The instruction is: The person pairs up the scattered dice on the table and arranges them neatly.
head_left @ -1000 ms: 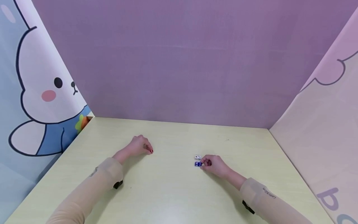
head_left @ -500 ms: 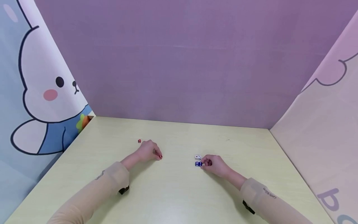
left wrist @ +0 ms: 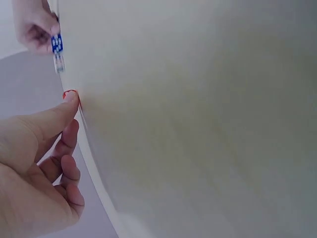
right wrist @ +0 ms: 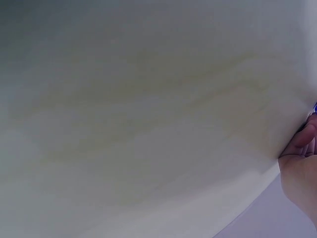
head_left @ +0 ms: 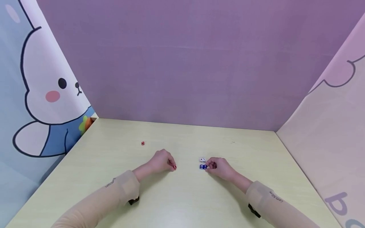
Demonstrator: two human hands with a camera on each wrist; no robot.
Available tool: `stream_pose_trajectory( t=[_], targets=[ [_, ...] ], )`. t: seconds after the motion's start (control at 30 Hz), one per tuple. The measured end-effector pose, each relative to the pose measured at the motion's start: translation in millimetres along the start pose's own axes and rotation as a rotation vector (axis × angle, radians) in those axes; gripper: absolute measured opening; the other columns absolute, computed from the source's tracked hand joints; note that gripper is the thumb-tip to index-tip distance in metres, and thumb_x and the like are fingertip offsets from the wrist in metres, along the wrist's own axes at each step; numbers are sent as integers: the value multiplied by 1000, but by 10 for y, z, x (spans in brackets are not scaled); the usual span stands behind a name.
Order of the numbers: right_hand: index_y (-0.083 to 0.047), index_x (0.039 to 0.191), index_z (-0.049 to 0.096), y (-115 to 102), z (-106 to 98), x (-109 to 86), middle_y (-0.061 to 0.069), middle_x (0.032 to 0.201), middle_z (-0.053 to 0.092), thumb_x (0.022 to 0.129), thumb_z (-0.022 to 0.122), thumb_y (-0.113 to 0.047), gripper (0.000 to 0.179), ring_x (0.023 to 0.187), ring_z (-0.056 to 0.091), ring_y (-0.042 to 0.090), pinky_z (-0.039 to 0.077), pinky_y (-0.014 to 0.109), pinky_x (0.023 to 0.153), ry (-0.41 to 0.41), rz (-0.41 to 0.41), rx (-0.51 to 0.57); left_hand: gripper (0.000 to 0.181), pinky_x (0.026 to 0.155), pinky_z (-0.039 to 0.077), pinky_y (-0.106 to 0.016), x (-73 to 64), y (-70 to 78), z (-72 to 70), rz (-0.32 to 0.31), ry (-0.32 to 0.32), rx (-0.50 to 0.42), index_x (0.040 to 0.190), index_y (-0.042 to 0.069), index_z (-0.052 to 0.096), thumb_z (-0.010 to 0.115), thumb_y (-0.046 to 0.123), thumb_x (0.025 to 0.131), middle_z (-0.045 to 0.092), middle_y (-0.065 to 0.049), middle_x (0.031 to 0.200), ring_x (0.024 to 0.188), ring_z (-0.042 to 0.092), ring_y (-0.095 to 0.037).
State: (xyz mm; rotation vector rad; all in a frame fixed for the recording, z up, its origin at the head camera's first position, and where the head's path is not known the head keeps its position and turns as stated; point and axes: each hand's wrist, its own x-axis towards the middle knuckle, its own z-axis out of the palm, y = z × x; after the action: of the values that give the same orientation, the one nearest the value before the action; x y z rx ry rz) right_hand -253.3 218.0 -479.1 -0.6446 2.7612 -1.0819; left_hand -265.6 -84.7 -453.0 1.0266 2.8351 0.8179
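Note:
My left hand (head_left: 162,161) pinches a small red die (head_left: 175,167) between thumb and fingertips, low over the table. In the left wrist view the thumb covers most of that red die (left wrist: 70,93). To its right, my right hand (head_left: 220,167) holds its thumb and index finger on the right end of the blue dice (head_left: 202,167), which sit side by side on the table. White dice (head_left: 202,160) lie just behind the blue ones. In the right wrist view only a sliver of blue die (right wrist: 315,107) shows at the fingertips.
Another red die (head_left: 143,143) lies on the pale table (head_left: 182,196) at the back left. A purple panel (head_left: 182,63) rises behind the table's far edge, with printed cloths (head_left: 48,76) at the left and right sides.
My left hand has carried the red die to the right and nearer, toward the blue dice. The other red die has come into view behind it. The right hand stays in place.

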Motion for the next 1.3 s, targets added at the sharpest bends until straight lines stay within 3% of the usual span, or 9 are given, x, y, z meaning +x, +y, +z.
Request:
stream_pose_trajectory(
  t=[0.3, 0.6, 0.77, 1.0, 1.3],
  targets=[
    [-8, 91, 65, -9, -8, 8, -4, 71, 54, 80, 73, -9, 13, 63, 46, 6, 42, 18, 57, 0, 10, 4, 11, 89, 40, -47, 40, 243, 167, -66, -19, 0, 75, 21, 75, 84, 19, 69, 70, 13, 72, 74, 61, -3],
    [-8, 93, 66, 8, -9, -7, -3, 74, 56, 79, 74, -12, 17, 66, 49, 8, 43, 19, 59, 10, 34, 30, 12, 84, 39, -41, 98, 530, 323, -73, -25, 64, 73, 26, 74, 84, 25, 68, 68, 17, 72, 73, 57, -1],
    [-8, 93, 66, 1, -43, -37, -3, 75, 58, 80, 74, -12, 16, 67, 50, 7, 44, 19, 59, 23, 15, 27, 11, 82, 37, -38, 142, 660, 398, -84, -31, 56, 73, 26, 74, 84, 26, 67, 67, 18, 72, 77, 52, -5],
    [-5, 92, 66, -9, -106, -118, -3, 76, 61, 80, 73, -10, 15, 68, 52, 6, 46, 19, 61, 35, -13, 7, 11, 79, 34, -33, 216, 784, 491, -101, -41, 46, 73, 27, 74, 84, 25, 67, 66, 19, 72, 75, 45, -5],
    [-7, 93, 66, -42, -72, -264, -4, 76, 60, 81, 72, -11, 13, 68, 52, 4, 46, 19, 61, -34, -24, 48, 13, 82, 36, -33, 348, 903, 620, -133, -50, 36, 70, 29, 73, 85, 26, 67, 59, 21, 64, 75, 46, -5]
  ],
)
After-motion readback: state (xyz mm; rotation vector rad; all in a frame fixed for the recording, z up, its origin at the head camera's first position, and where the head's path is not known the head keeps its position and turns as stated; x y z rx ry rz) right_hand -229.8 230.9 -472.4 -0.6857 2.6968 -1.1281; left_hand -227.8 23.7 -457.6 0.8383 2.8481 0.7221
